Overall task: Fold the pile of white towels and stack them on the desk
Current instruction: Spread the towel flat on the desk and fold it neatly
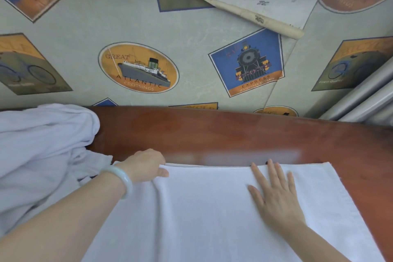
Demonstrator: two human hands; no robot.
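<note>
White towel (202, 215) smooth on desk (212, 134); corner in left hand (146, 166) pinch; right hand (274, 193) flat, fingers (271, 171) straight

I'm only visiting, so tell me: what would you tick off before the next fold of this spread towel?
1. Towel lies spread on the desk: ok, apart from one crease by the left hand.
2. Left hand grips the far left corner: ok.
3. Right hand rests flat on the towel: ok.
4. Far edge runs straight: ok.
5. Pile is apart from the spread towel: cannot tell, the left arm hides the gap.
6. Near edge is even: cannot tell, out of frame.
</note>
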